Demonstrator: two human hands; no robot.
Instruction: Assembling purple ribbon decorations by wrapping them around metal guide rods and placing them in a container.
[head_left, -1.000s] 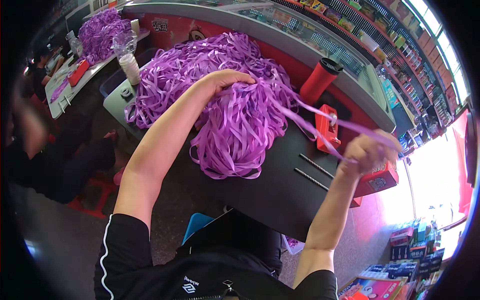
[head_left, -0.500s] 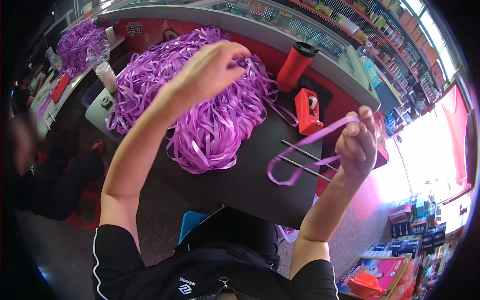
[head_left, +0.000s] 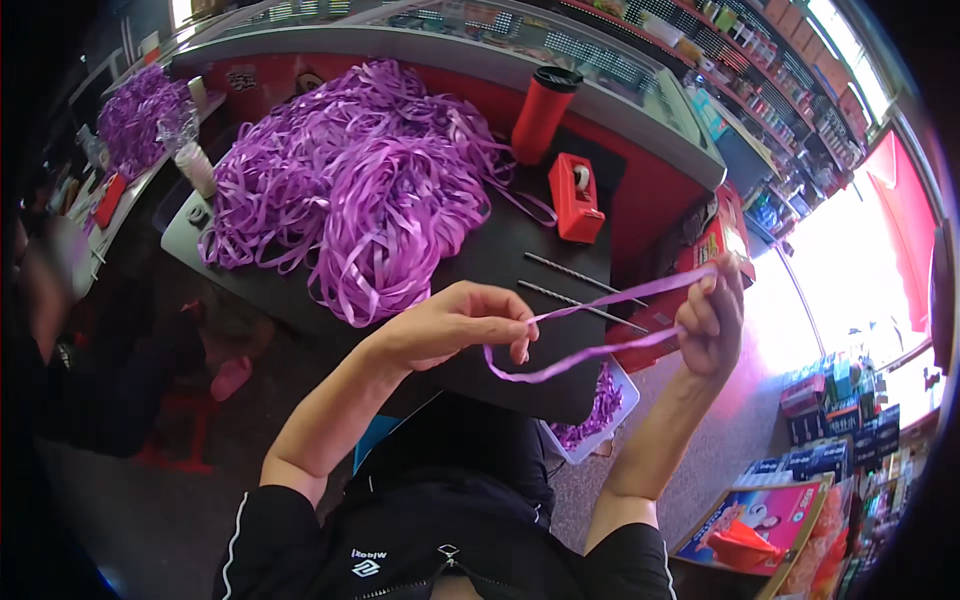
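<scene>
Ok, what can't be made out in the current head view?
Head view:
- Right hand: curled fingers hide how the ribbon loop sits in the palm.
- Left hand: its fingers hide whether it pinches the loop.
- Table: partly covered by the ribbon pile.
- White bin: partly hidden by the table edge.
- Person at left: dark, blurred.

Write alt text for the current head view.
A person's left hand and right hand hold a loop of purple ribbon between them over a dark table. Beyond lie a large ribbon heap, two slim rods and a red tape dispenser.
</scene>
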